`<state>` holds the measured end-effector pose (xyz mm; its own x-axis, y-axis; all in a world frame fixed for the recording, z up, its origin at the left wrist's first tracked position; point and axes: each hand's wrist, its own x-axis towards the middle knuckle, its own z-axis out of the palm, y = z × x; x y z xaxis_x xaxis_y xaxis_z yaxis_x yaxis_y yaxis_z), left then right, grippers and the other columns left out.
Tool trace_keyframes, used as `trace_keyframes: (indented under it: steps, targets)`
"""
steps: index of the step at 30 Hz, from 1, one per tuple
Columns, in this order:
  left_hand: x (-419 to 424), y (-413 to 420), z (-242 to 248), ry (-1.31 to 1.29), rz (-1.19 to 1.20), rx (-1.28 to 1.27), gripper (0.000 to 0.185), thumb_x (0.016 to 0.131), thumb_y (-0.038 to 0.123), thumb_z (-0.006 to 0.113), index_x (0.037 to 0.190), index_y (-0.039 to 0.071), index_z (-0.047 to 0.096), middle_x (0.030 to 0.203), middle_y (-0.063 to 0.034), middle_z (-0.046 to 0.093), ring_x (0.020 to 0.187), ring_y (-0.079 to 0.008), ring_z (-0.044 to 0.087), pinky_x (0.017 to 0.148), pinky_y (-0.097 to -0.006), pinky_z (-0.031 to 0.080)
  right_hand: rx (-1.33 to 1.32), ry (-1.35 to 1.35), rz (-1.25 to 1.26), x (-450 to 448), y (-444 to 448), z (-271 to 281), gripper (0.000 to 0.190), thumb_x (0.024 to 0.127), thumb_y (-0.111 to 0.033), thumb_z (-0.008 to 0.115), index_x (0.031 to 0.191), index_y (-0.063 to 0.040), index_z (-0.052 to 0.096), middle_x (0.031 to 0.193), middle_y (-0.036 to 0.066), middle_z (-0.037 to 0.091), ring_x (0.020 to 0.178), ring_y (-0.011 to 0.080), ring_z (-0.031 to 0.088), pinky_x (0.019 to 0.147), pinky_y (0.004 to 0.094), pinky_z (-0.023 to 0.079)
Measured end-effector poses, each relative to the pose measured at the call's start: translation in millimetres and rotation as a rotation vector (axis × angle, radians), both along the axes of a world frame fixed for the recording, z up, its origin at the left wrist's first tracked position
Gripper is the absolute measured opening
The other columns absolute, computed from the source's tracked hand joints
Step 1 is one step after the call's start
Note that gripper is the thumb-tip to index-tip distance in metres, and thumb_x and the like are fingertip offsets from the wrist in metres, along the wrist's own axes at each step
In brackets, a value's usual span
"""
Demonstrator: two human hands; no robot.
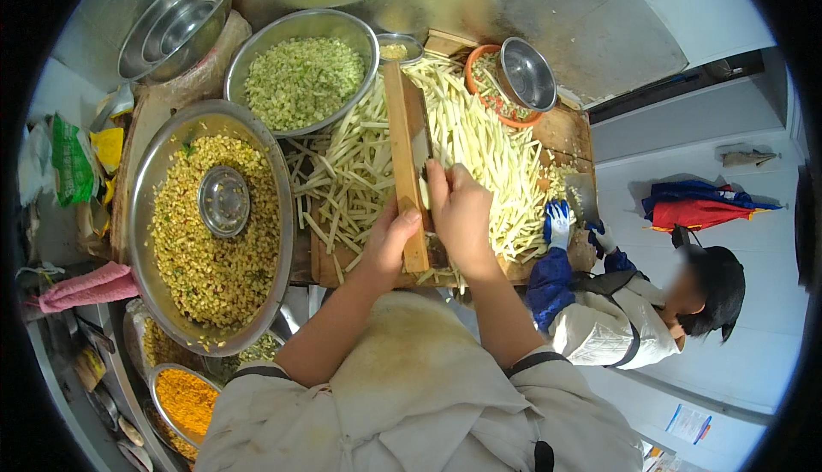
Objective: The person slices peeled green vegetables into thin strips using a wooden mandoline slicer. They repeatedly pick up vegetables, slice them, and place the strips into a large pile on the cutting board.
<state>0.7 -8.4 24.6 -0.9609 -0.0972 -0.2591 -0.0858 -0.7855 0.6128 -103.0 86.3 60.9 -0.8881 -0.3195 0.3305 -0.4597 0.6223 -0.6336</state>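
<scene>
My left hand (389, 241) grips the near end of a long wooden tool (406, 170), thumb on its edge. The tool stands on edge over the pile and looks like a mandoline slicer, with a dark face on its right. My right hand (463, 218) is curled against that face. A pale vegetable piece (424, 191) shows at its fingertips, mostly hidden by the fingers. Beneath and around both hands, pale green vegetable sticks (488, 151) cover a wooden board (326, 266), spreading to both sides of the tool.
At left stand a large steel basin (289, 215) of chopped yellowish food, with a small bowl inside, and a steel bowl (376, 61) of diced green vegetable. An orange bowl (472, 61) sits behind right. A co-worker's gloved hands (559, 221) and a cleaver (583, 193) are at the board's right end.
</scene>
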Motion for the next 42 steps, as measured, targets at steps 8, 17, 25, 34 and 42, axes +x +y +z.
trace_keyframes:
  steps: [8, 17, 25, 34, 42]
  targets:
    - [5, 15, -11, -0.102, -0.067, -0.068, 0.082, 0.098, 0.042, 0.068, 0.161, 0.001, 0.036, 0.134, -0.0061, 0.058, 0.118, -0.0154, 0.055, 0.104, -0.0321, 0.044, -0.02, 0.079, -0.087, -43, -14, -16, 0.038, 0.104, -0.025, 0.069, 0.078, 0.002, 0.063, 0.06, 0.026, 0.063, 0.058, 0.0461, 0.066, 0.052, 0.0498, 0.051]
    - [49, -25, -26, -0.046, -0.184, -0.106, 0.096, 0.091, 0.055, 0.074, 0.156, -0.005, 0.038, 0.14, -0.0181, 0.062, 0.122, -0.0359, 0.069, 0.099, -0.0499, 0.062, -0.127, -0.174, 0.008, -73, 30, -2, 0.048, 0.104, -0.03, 0.072, 0.068, 0.003, 0.065, 0.054, 0.019, 0.058, 0.044, 0.0263, 0.056, 0.048, 0.0419, 0.045]
    - [45, -88, -14, 0.039, -0.096, 0.061, 0.087, 0.095, 0.058, 0.067, 0.153, -0.002, 0.044, 0.135, -0.0253, 0.067, 0.113, -0.0362, 0.075, 0.091, -0.0479, 0.066, 0.247, -0.152, -0.114, -220, 111, -51, 0.032, 0.097, -0.03, 0.07, 0.115, -0.004, 0.08, 0.088, 0.024, 0.077, 0.079, 0.0368, 0.077, 0.073, 0.0441, 0.059]
    - [-13, -100, 18, -0.029, -0.089, -0.004, 0.098, 0.093, 0.072, 0.064, 0.155, -0.003, 0.044, 0.138, -0.0226, 0.065, 0.12, -0.0387, 0.071, 0.091, -0.0539, 0.066, 0.767, -0.161, -0.125, -324, 26, -129, 0.03, 0.103, -0.017, 0.05, 0.113, 0.001, 0.071, 0.104, 0.027, 0.077, 0.098, 0.0444, 0.076, 0.088, 0.0547, 0.06]
    - [-32, -106, 7, -0.023, -0.075, 0.036, 0.097, 0.091, 0.061, 0.074, 0.156, -0.003, 0.041, 0.14, -0.0223, 0.063, 0.119, -0.0387, 0.072, 0.092, -0.0549, 0.065, 0.738, -0.318, -0.217, -352, -8, -137, 0.03, 0.103, -0.016, 0.051, 0.108, 0.002, 0.075, 0.112, 0.025, 0.078, 0.107, 0.0404, 0.076, 0.091, 0.0491, 0.062]
